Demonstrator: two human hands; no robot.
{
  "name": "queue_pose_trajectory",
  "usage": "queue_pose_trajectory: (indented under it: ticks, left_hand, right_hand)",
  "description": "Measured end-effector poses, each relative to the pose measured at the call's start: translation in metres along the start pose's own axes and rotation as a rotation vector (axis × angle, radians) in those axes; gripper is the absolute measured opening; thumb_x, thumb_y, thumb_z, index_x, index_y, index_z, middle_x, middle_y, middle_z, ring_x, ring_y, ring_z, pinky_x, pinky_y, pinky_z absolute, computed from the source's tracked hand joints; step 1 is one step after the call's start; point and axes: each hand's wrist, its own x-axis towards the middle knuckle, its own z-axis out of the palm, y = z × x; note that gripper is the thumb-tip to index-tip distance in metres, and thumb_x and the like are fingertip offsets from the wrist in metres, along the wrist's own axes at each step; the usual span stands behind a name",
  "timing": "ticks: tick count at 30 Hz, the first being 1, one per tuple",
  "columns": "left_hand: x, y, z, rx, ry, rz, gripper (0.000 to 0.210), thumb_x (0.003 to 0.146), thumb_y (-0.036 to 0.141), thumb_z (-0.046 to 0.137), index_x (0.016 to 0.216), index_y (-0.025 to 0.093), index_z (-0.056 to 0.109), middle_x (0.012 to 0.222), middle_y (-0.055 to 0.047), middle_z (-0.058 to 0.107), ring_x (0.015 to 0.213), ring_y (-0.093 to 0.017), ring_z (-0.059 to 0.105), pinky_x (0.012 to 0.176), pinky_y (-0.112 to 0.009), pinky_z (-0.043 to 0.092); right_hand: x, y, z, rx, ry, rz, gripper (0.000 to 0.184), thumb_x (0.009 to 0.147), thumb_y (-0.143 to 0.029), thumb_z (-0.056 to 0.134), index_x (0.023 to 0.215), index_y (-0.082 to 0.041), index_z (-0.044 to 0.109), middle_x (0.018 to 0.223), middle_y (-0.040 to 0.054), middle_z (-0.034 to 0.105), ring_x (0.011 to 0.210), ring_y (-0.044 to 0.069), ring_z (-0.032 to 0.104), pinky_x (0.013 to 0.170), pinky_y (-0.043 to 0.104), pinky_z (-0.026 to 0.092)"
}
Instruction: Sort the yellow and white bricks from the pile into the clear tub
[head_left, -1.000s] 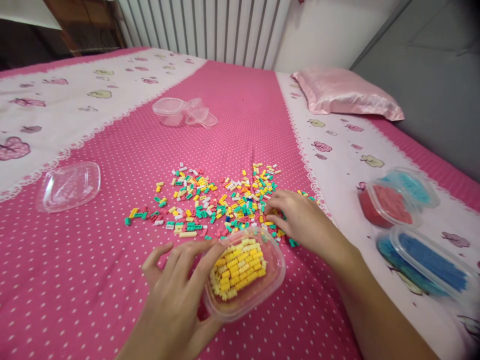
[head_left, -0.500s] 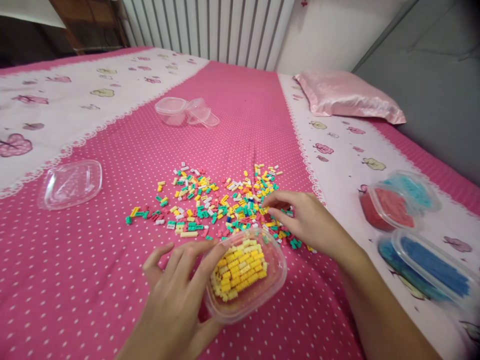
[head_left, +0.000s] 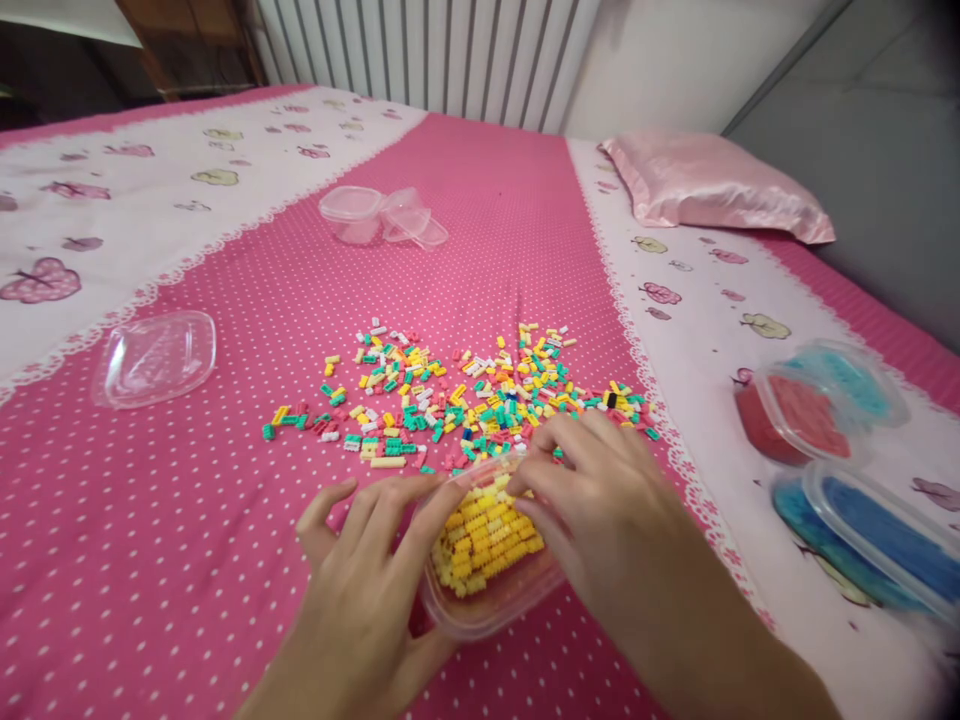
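Note:
My left hand [head_left: 375, 570] grips the rim and side of a clear plastic container [head_left: 480, 615], tilting it slightly. Inside lie yellow and pale yellow toy building bricks [head_left: 487, 540], packed in rows. Over the container's right part is my right hand [head_left: 600, 490], thumb and fingers pinched together close to the yellow bricks. Whatever those fingertips hold is hidden. Just beyond the container spreads a loose pile of small bricks [head_left: 450, 400] in green, yellow, white, pink and a few dark colours.
A clear lid [head_left: 160, 358] lies at left on the pink dotted bedspread [head_left: 495, 250]. Farther back sit clear empty containers [head_left: 352, 212]. To the right are lidded tubs with red contents [head_left: 802, 410] and blue contents [head_left: 892, 535]. A pink pillow [head_left: 712, 185] lies behind them.
My right hand has moved from the loose brick pile back toward me, over the container. My left hand keeps its grip on the container. The view has shifted slightly.

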Motion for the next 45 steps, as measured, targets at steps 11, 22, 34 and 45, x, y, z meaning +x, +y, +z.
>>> queue_pose_trajectory:
  ticks: [11, 22, 34, 45]
  left_hand:
    - [0.0, 0.002, 0.0, -0.009, -0.008, -0.006, 0.058, 0.086, 0.027, 0.066, 0.14, 0.024, 0.045, 0.125, -0.011, 0.063, 0.115, -0.029, 0.057, 0.106, -0.051, 0.02]
    - [0.001, 0.0, -0.002, 0.019, -0.038, 0.012, 0.063, 0.082, 0.026, 0.069, 0.14, 0.025, 0.045, 0.126, -0.01, 0.063, 0.114, -0.029, 0.058, 0.105, -0.049, 0.022]
    - [0.001, 0.003, -0.002, -0.004, -0.034, -0.015, 0.06, 0.084, 0.028, 0.069, 0.139, 0.027, 0.045, 0.125, -0.01, 0.063, 0.115, -0.029, 0.056, 0.105, -0.049, 0.02]
    - [-0.003, -0.001, -0.003, 0.026, -0.043, 0.002, 0.068, 0.085, 0.047, 0.071, 0.145, 0.027, 0.044, 0.139, -0.011, 0.057, 0.125, -0.032, 0.049, 0.108, -0.049, 0.02]
  right_hand:
    - [-0.004, -0.003, 0.021, -0.141, -0.035, -0.012, 0.019, 0.071, -0.015, 0.086, 0.067, -0.025, 0.071, 0.074, 0.0012, 0.065, 0.075, 0.024, 0.056, 0.069, 0.037, 0.025]
    - [-0.004, -0.004, 0.02, -0.139, -0.072, 0.005, 0.015, 0.078, -0.017, 0.081, 0.071, -0.025, 0.07, 0.075, 0.0014, 0.064, 0.077, 0.026, 0.059, 0.07, 0.038, 0.024]
    - [-0.005, 0.004, 0.011, -0.082, -0.076, -0.035, 0.015, 0.079, -0.014, 0.078, 0.073, -0.024, 0.068, 0.074, 0.0, 0.064, 0.074, 0.023, 0.057, 0.071, 0.037, 0.026]
    - [-0.002, 0.006, -0.005, 0.205, -0.037, 0.021, 0.011, 0.088, -0.014, 0.066, 0.087, -0.025, 0.069, 0.087, -0.0004, 0.072, 0.082, 0.02, 0.064, 0.075, 0.036, 0.037]
